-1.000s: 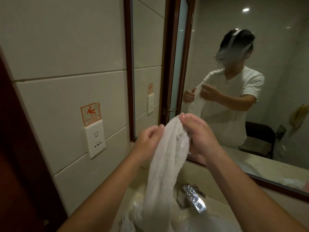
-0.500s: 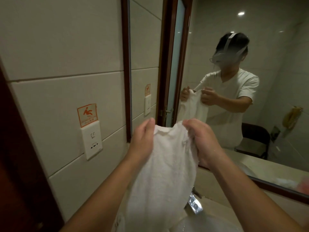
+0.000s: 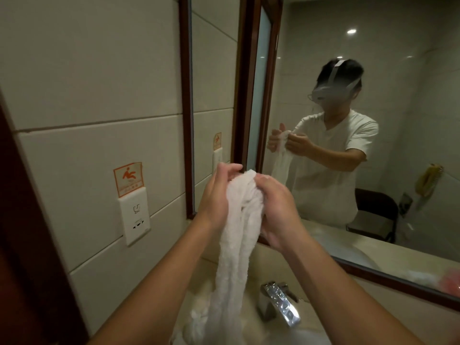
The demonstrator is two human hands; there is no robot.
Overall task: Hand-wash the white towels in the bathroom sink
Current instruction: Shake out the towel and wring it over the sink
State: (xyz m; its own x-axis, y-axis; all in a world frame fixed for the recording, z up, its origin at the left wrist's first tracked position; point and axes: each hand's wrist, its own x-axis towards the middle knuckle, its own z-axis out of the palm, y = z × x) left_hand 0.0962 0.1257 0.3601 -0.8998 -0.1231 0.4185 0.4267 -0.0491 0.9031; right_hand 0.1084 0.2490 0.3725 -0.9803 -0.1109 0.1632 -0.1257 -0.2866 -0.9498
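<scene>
Aloft, left hand (image 3: 216, 194) and right hand (image 3: 276, 207), each grip tight around white towel (image 3: 236, 247).

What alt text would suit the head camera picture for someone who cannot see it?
The left hand and right hand grip the bunched top of a white towel hanging beside a chrome faucet. A mirror reflects the person.

The left hand (image 3: 216, 195) and the right hand (image 3: 276, 210) hold the top of the towel (image 3: 236, 245) between them. The towel hangs down into the sink (image 3: 314, 337). The tap (image 3: 278, 305) sits on the counter (image 3: 266, 270) just right of it. The mirror (image 3: 388, 185) is behind. A socket (image 3: 134, 215) is on the wall (image 3: 87, 70) at the left.
</scene>
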